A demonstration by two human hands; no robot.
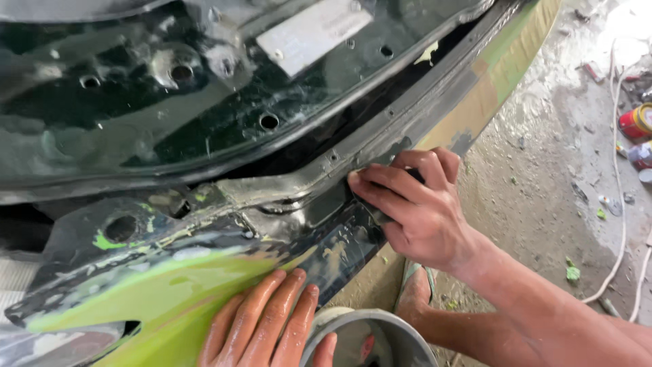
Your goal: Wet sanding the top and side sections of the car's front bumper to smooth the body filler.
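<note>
Concrete floor [543,177] lies open beside green car panel [156,292]; left hand [268,323] flat on it, right hand [411,207] gripping dark sanding pad [380,216] at its edge.

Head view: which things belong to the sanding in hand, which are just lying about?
In use: right hand, dark sanding pad, car panel, left hand, grey bucket.
Lying about: red-yellow can, white cord, floor debris.
</note>
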